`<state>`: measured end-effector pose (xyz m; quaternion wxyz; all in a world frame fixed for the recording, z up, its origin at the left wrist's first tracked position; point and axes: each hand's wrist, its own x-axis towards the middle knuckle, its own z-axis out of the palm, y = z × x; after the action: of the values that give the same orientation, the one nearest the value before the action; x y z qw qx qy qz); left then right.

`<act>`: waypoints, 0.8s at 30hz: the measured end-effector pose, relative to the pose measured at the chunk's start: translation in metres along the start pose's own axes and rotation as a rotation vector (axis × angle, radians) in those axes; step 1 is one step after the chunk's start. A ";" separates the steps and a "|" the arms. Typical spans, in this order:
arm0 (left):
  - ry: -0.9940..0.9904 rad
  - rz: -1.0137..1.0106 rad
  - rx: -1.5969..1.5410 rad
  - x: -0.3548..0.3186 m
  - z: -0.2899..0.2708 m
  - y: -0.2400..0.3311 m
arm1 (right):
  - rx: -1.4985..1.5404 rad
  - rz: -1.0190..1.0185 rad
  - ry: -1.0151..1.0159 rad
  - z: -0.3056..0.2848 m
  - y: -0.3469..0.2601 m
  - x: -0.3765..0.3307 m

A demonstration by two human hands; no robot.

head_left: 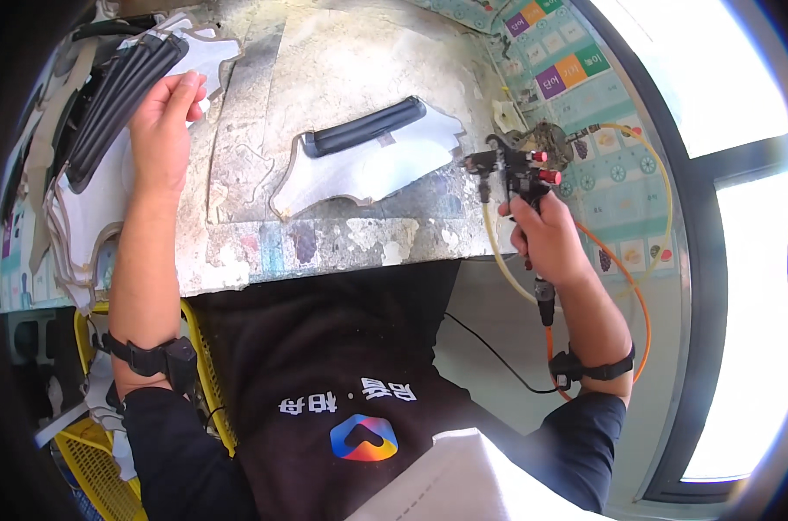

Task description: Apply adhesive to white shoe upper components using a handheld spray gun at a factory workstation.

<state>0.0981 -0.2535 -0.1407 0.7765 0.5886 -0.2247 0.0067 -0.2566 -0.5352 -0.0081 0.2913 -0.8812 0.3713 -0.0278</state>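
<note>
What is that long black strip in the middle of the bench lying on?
The black strip lies on a pale cut-out sheet, which rests on the paint-stained bench. The bench surface beneath the sheet is covered.

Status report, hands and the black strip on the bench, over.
Right hand gripping spray gun. Left hand on stacked black strips. Single black strip on white sheet, untouched, unobstructed.

Head view. Right hand (546, 234) grips a spray gun (515, 169) at the worn bench (342, 234) edge; left hand (161, 117) rests on stacked black strips (121, 95). One black strip (364, 128) lies on a paper template (368, 169) between them.
</note>
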 end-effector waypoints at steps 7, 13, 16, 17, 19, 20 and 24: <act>0.047 -0.011 -0.004 0.001 0.003 0.002 | 0.086 0.043 -0.075 0.010 -0.009 0.006; 0.014 -0.034 0.030 0.000 0.002 0.004 | 0.208 0.145 0.076 -0.006 -0.003 0.035; 0.012 -0.024 0.016 0.000 0.001 0.001 | 0.311 0.054 0.028 0.001 0.002 0.035; 0.016 -0.025 0.023 0.000 0.001 0.000 | 0.344 0.015 -0.001 0.005 0.003 0.034; 0.016 -0.023 0.031 0.001 0.001 -0.001 | 0.137 -0.243 -0.110 0.013 0.005 0.032; 0.024 -0.021 0.033 0.001 0.001 -0.001 | 0.112 -0.221 -0.097 0.018 0.006 0.034; 0.054 -0.048 0.025 0.002 0.001 0.001 | 0.110 -0.035 0.011 0.012 0.008 0.063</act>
<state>0.0993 -0.2550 -0.1387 0.7748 0.6032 -0.1892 0.0070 -0.2127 -0.5756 -0.0331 0.3367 -0.8700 0.3555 -0.0580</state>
